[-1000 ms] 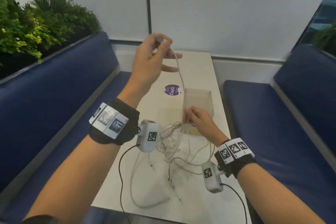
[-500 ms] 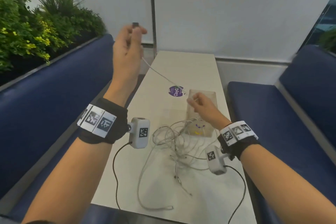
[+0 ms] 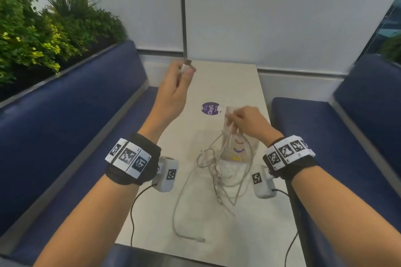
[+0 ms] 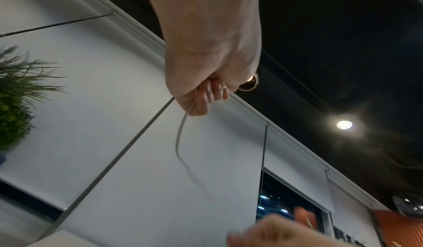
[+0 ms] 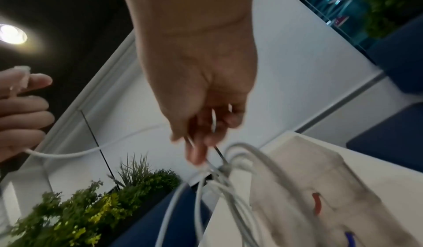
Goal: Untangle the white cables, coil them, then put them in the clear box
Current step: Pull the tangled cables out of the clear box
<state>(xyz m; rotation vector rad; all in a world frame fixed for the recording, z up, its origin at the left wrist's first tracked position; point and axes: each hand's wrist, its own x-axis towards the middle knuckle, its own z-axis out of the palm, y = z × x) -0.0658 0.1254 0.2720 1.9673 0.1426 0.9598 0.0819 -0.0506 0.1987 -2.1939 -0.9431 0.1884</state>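
A tangle of white cables (image 3: 217,171) lies on the pale table (image 3: 227,84), partly in front of the clear box (image 3: 245,147). My left hand (image 3: 186,71) is raised over the table's far left and pinches a cable's USB plug (image 3: 188,64). That cable (image 4: 179,138) hangs from its curled fingers (image 4: 206,97). My right hand (image 3: 232,124) hovers above the box and pinches several strands (image 5: 228,162) lifted out of the tangle. The box (image 5: 320,182) sits just below it. One loose cable end (image 3: 200,239) lies near the table's front edge.
A purple round sticker (image 3: 210,109) is on the table beyond the box. Blue benches (image 3: 65,125) run along both sides, with green plants (image 3: 43,34) behind the left one. A white wall closes off the far end.
My left hand has come down and to the right with the plug, from high over the left bench to above the table. The right hand stays over the box, holding strands.
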